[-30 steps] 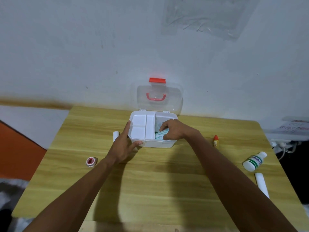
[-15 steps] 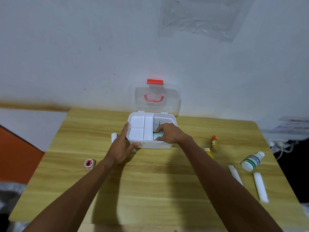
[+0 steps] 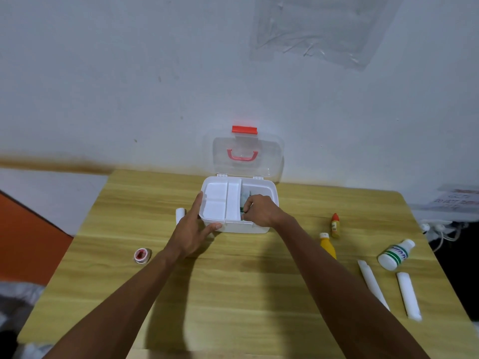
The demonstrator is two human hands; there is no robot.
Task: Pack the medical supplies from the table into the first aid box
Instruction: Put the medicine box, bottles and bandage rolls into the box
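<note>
The white first aid box (image 3: pixel 269 189) stands at the table's far edge, its clear lid (image 3: pixel 246 156) with red handle and latch upright against the wall. A white divided tray (image 3: pixel 217 203) fills its left half. My left hand (image 3: pixel 191 234) grips the box's front left corner, thumb on the front wall, fingers along the left side. My right hand (image 3: pixel 259 211) is down in the right compartment, fingers pinched on a teal packet (image 3: pixel 243 208) that is mostly hidden. Loose supplies lie on the table to either side.
A tape roll (image 3: pixel 142 255) and a white roll (image 3: pixel 180 213) lie left of the box. To the right are a yellow bottle (image 3: pixel 327 244), a small red-capped bottle (image 3: pixel 335 225), a white green-labelled bottle (image 3: pixel 395 253) and two white tubes (image 3: pixel 372 282) (image 3: pixel 408 295).
My right hand has pushed the teal packet lower into the right compartment, so less of it shows. My left hand stays on the box corner. The view now shows more items on the right.
</note>
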